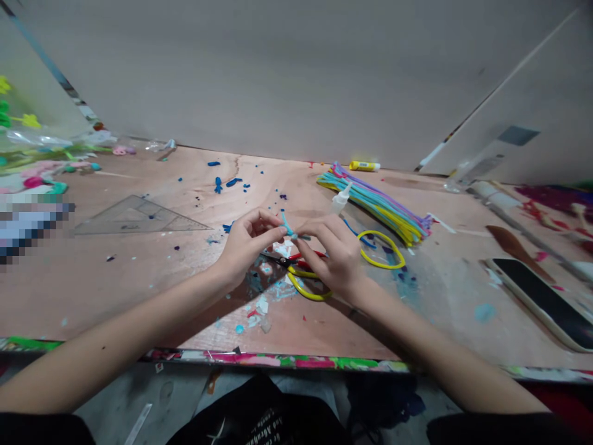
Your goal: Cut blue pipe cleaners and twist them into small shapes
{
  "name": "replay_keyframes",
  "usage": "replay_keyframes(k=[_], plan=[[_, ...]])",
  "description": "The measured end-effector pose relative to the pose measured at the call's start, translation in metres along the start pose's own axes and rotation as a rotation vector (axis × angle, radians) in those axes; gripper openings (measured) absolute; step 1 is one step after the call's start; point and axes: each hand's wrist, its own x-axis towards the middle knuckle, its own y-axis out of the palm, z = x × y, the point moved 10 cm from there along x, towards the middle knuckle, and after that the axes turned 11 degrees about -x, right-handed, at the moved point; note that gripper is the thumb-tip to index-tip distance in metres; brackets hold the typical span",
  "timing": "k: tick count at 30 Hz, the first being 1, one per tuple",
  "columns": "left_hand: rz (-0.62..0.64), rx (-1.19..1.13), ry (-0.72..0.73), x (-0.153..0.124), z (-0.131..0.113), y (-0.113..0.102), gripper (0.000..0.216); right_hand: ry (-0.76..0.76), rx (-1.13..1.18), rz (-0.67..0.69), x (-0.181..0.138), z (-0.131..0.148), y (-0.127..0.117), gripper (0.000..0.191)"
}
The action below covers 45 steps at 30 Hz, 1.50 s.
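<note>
Head view: pipe cleaner (pixel 287 225) seemingly pinched between left grip (pixel 250 244) and right grip (pixel 331 259).

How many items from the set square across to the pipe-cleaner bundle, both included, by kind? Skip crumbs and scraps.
Set square: 1
Blue pipe-cleaner piece: 1
Red-handled cutting tool: 1
Yellow loops: 2
Squeeze bottle: 1
Glue stick: 1
Pipe-cleaner bundle: 1
Total: 8
</note>
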Motion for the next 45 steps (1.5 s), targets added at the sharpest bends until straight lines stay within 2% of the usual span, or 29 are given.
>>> replay_keyframes(k=[2,5,8,10,13,21,27,34,39,45], plan=[[0.020,0.054,0.060,0.001,-0.007,0.000,0.017,0.064,0.104,0.080,0.003,-0.008,0.006,0.012],[0.056,0.140,0.130,0.000,-0.016,0.003,0.017,0.241,0.372,0.238,0.004,-0.023,0.023,0.020],[0.078,0.185,0.136,-0.002,-0.018,0.005,0.017,0.397,0.636,0.383,-0.002,-0.028,0.044,0.027],[0.086,0.186,0.124,-0.003,-0.017,0.007,0.017,0.451,0.723,0.411,-0.005,-0.028,0.049,0.030],[0.092,0.178,0.124,-0.003,-0.016,0.008,0.017,0.462,0.703,0.382,-0.005,-0.029,0.048,0.029],[0.108,0.136,0.041,0.000,-0.006,0.008,0.015,0.305,0.425,0.308,0.004,-0.020,0.032,0.018],[0.215,0.242,0.007,0.003,-0.002,0.012,0.015,0.384,0.509,0.379,-0.004,-0.028,0.043,0.025],[0.149,0.179,-0.021,0.006,0.000,0.005,0.010,0.440,0.649,0.426,-0.012,-0.029,0.055,0.025],[0.204,0.211,-0.021,0.004,-0.001,0.010,0.011,0.525,0.770,0.455,-0.020,-0.034,0.063,0.026],[0.179,0.215,-0.031,0.006,0.004,0.006,0.013,0.455,0.596,0.452,-0.014,-0.030,0.060,0.017]])
